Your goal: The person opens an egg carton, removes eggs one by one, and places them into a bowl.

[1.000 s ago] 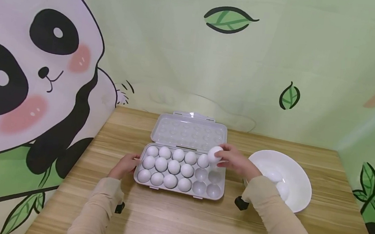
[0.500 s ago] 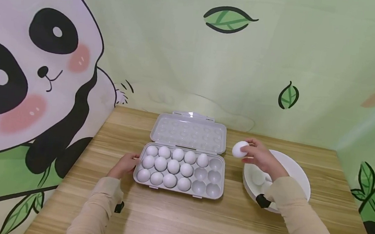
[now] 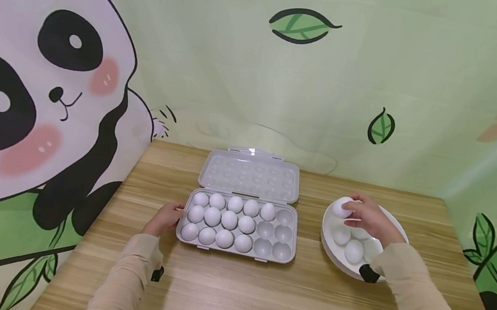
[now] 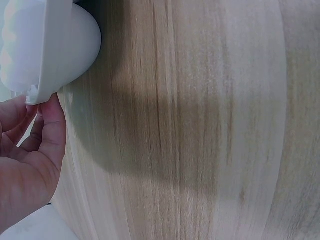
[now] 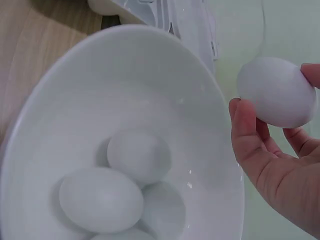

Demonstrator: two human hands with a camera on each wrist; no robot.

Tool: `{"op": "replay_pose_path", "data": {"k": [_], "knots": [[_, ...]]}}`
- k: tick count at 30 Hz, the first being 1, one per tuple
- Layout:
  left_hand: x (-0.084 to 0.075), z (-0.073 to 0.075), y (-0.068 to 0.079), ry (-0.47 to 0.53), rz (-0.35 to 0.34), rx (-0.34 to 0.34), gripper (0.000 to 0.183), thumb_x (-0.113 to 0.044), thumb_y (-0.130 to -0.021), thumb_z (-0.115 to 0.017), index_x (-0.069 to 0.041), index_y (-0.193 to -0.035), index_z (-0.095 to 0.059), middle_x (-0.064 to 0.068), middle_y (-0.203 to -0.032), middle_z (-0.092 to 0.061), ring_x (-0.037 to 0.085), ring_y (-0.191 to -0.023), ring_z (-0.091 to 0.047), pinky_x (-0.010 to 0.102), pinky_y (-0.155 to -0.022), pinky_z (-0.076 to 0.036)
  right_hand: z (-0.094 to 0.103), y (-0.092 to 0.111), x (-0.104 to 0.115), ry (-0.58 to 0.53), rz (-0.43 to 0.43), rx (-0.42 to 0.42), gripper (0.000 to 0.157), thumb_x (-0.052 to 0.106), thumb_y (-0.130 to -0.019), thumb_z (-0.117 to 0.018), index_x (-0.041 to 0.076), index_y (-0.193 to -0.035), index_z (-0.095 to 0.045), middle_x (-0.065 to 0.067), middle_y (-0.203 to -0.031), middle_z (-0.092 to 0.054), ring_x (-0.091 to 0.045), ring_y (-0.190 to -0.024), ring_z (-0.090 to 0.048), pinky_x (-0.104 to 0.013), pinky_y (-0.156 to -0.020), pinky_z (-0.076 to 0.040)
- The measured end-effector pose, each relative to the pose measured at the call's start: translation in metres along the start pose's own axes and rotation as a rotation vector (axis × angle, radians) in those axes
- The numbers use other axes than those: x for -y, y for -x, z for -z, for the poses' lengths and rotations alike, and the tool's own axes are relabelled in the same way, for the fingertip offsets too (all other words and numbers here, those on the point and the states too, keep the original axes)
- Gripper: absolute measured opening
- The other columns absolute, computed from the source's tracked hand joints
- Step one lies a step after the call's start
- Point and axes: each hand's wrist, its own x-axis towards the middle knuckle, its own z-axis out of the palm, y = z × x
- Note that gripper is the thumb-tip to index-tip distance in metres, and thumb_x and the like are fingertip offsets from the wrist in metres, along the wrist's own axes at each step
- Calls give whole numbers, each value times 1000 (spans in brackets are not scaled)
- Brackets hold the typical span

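My right hand [image 3: 371, 219] pinches a white egg [image 5: 277, 92] between thumb and fingertips, over the far left part of a white bowl [image 5: 145, 55]. Several more white eggs [image 3: 354, 251] lie in the bowl below it. My left hand [image 3: 164, 219] pinches the left rim of a grey plastic egg box [image 4: 52, 55], thumb on top and fingers under the edge. White eggs [image 3: 229, 219] fill the left part of the box. Its right-hand column and two cups [image 3: 263, 247] beside that column hold no eggs. The lid [image 3: 250, 176] lies folded back behind the box.
The box and bowl stand on a wood-grain table [image 3: 234, 295], with a strip of tabletop between them. Behind rises a pale green cloth backdrop [image 3: 221, 71] printed with leaves and a panda [image 3: 55, 94].
My right hand has carried the egg from the box's far right cup rightward to over the bowl. That cup now shows bare. The left hand has stayed at the box's rim.
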Motion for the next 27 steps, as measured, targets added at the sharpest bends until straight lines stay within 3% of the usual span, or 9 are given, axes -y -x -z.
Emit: {"op": "replay_pose_path", "data": {"k": [10, 14, 17, 22, 23, 27], "knots": [[29, 5, -29, 4, -10, 14, 30, -30, -85, -55, -17, -112, -56, 11, -108, -57, 25, -83, -61, 41, -61, -51, 24, 5, -16, 172, -78, -127, 31, 18, -84, -51, 2, -104, -34, 3, -78, -49, -11, -67, -54, -27, -66, -50], [26, 7, -25, 17, -18, 34, 30, -33, -83, -57, -19, -110, -56, 10, -106, -58, 25, -85, -61, 41, -62, -51, 30, 6, -21, 267, -86, -175, 36, 19, -83, -50, -3, -106, -33, 0, -78, -49, -13, -65, -51, -27, -63, -49], [5, 4, -3, 22, -33, 40, 33, -35, -81, -59, -18, -109, -57, 9, -104, -58, 23, -83, -61, 39, -62, -52, 33, 8, -24, 320, -86, -210, 37, 18, -82, -51, -4, -107, -33, -6, -84, -48, -16, -67, -50, -29, -61, -48], [-45, -5, 51, -16, -104, 58, 37, -30, -86, -54, -6, -113, -54, 10, -98, -58, 19, -78, -60, 37, -60, -51, 36, 10, -26, 415, -72, -268, 37, 18, -81, -52, -6, -105, -35, -13, -91, -45, -18, -68, -47, -31, -59, -47], [-64, -8, 73, -30, -124, 66, 35, -25, -88, -51, -3, -115, -53, 12, -100, -58, 19, -80, -59, 37, -62, -51, 36, 11, -26, 435, -70, -275, 37, 18, -81, -52, -6, -104, -35, -14, -91, -44, -19, -68, -47, -31, -58, -47], [-86, -12, 96, -67, -153, 75, 35, -21, -91, -45, 2, -116, -50, 15, -99, -58, 23, -80, -59, 38, -63, -51, 39, 12, -28, 512, -69, -305, 37, 19, -80, -53, -6, -102, -37, -15, -91, -43, -21, -72, -45, -32, -58, -46]]}}
